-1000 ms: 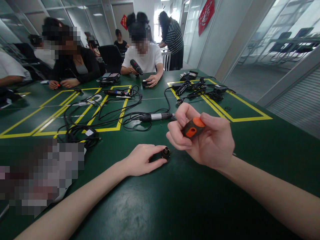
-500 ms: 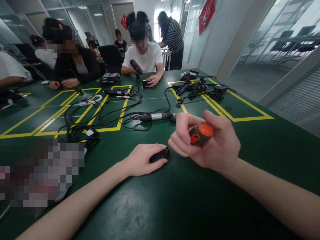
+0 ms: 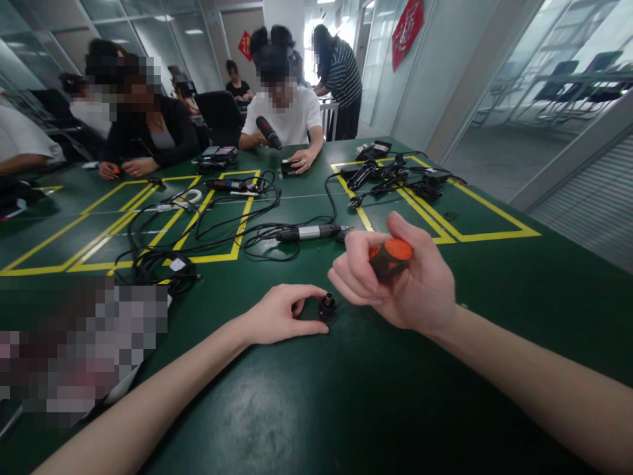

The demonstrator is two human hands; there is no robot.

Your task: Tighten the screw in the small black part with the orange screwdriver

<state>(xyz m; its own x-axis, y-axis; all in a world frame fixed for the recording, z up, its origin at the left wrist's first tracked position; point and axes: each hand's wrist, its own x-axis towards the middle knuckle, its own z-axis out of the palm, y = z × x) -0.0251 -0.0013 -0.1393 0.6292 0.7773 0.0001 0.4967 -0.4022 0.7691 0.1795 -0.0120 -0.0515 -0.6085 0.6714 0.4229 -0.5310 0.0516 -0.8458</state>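
Note:
My right hand [image 3: 400, 284] is closed round the black and orange handle of a screwdriver [image 3: 389, 256], held above the green table. Its shaft is hidden behind my fingers. My left hand [image 3: 277, 316] rests on the table and pinches a small round black part [image 3: 327, 308] with a short metal-tipped stub on top. That part sits just below and left of my right hand's knuckles.
An electric screwdriver [image 3: 309, 231] with tangled black cables [image 3: 208, 224] lies beyond my hands inside yellow-taped boxes. More cables and adapters [image 3: 395, 175] lie at the back right. Other people sit at the far side. A blurred patch [image 3: 79, 349] covers the near left.
My right hand has turned the screwdriver handle and shifted slightly left and down toward the black part. My left hand's fingers have opened a little around the part.

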